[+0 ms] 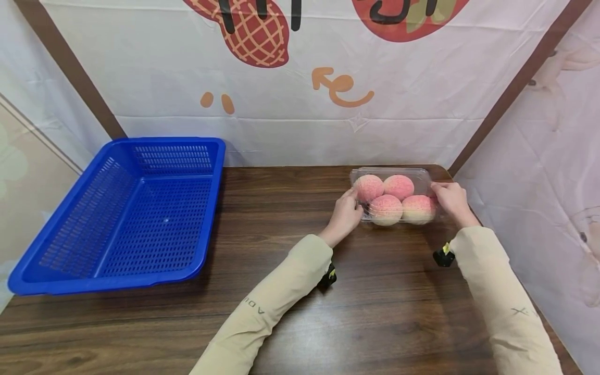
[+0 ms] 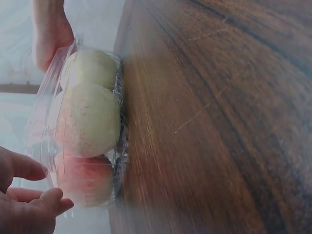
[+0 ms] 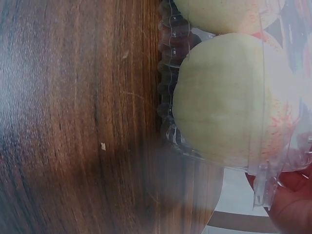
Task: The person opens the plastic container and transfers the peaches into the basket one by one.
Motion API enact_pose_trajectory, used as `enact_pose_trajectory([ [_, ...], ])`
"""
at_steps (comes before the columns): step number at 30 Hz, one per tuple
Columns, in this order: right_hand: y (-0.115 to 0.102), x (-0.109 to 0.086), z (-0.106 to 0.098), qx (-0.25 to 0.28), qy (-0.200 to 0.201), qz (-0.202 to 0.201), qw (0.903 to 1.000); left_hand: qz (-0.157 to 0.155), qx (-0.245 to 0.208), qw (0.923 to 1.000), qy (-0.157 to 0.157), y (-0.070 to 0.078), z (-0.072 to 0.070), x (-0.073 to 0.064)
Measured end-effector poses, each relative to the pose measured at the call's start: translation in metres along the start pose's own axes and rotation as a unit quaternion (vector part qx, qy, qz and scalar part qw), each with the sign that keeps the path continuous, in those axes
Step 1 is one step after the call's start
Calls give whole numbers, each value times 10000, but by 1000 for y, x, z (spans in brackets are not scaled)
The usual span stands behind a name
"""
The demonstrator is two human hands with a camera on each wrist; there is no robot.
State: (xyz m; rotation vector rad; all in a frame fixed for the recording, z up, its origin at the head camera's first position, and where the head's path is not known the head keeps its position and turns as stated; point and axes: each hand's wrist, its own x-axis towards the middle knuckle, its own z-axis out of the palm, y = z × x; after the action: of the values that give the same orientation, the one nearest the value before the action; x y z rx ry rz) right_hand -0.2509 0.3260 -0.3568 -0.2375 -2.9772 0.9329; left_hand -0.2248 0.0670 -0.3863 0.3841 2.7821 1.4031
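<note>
A clear plastic clamshell box lies on the table's far right part, with several pink and cream peaches inside. My left hand pinches the box's left end; in the left wrist view its thumb and fingers meet at the rim beside a reddish peach. At the opposite end, my right hand grips the edge. The right wrist view shows part of that hand at the rim tab, beside a pale peach. Whether the lid is latched I cannot tell.
A large blue plastic basket with slotted walls stands on the left of the brown wooden table. Behind the table hangs a white printed cloth. Another cloth runs along the right edge, close to my right arm.
</note>
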Motion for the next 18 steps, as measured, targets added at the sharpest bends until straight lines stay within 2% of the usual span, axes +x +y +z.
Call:
enact_pose_trajectory([
  [11, -3, -3, 5, 20, 78, -126, 9999, -18, -62, 10000, -9, -4, -6, -3],
  [18, -7, -6, 8, 25, 113, -226, 9997, 87, 4, 10000, 31, -7, -9, -6],
])
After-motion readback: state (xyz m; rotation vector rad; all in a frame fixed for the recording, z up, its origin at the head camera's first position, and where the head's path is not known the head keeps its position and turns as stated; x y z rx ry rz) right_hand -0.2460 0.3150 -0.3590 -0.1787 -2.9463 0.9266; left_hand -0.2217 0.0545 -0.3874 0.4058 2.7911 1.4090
